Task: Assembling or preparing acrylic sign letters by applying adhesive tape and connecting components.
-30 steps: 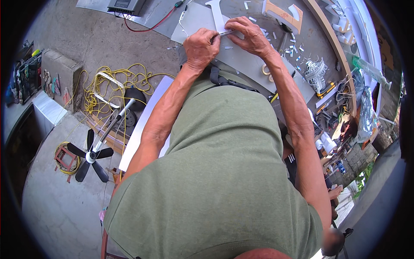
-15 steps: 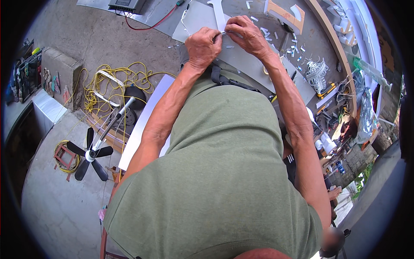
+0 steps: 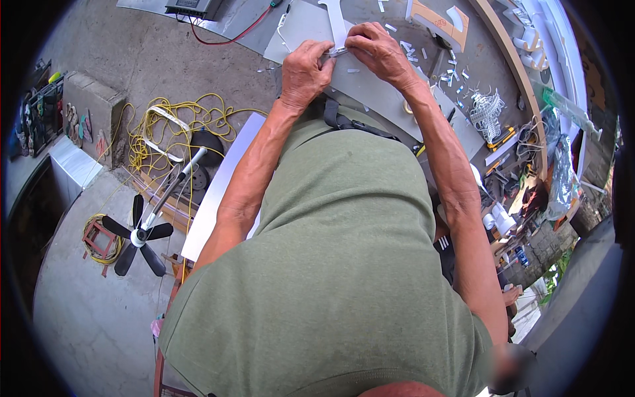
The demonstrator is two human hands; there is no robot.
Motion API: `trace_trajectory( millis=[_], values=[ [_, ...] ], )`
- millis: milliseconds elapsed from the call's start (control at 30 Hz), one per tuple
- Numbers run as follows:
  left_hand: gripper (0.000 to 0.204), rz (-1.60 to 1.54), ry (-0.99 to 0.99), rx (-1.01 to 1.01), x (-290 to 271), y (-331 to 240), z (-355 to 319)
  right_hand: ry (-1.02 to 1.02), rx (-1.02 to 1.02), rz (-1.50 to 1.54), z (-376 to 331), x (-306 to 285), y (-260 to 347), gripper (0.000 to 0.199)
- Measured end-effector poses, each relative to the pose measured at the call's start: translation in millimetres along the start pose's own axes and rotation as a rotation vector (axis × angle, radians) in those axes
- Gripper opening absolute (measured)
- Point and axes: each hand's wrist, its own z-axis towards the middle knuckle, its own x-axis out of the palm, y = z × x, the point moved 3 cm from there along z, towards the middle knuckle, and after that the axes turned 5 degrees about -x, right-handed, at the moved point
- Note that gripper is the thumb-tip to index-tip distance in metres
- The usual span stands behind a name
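Both hands work close together at the lower end of a flat white letter-shaped piece point(image 3: 336, 26) lying on a grey board point(image 3: 304, 26). My left hand point(image 3: 305, 76) is closed in a pinch, thumb and forefinger beside a thin white wire point(image 3: 338, 51) that runs across to the other hand. My right hand point(image 3: 380, 51) pinches the wire's other side with curled fingers; its fingertips partly hide what they hold. A white strand with small modules point(image 3: 282, 30) lies on the board left of the letter piece and leads down toward my left hand.
Small white scraps point(image 3: 452, 74) and a tangle of white wired pieces point(image 3: 486, 116) lie to the right, near a yellow cutter point(image 3: 503, 137). A grey metal box point(image 3: 192, 6) with a red cable stands far left. Yellow rope point(image 3: 152, 142) and a black-bladed fan point(image 3: 138, 237) are at left.
My left hand has shifted slightly left and its thumb and forefinger have parted a little, showing more of the white wire. My right hand has hardly moved.
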Motion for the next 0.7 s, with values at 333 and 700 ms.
trace_trajectory(
  millis=[333, 700],
  values=[
    [0.018, 0.054, -0.014, 0.037, 2.1, -3.0, 3.1, 0.004, 0.016, 0.001, -0.1, 0.1, 0.7, 0.014],
    [0.013, 0.086, -0.021, 0.003, 5.9, -5.2, 4.6, 0.013, 0.017, 0.02, 1.0, -1.0, 0.8, 0.014]
  ],
)
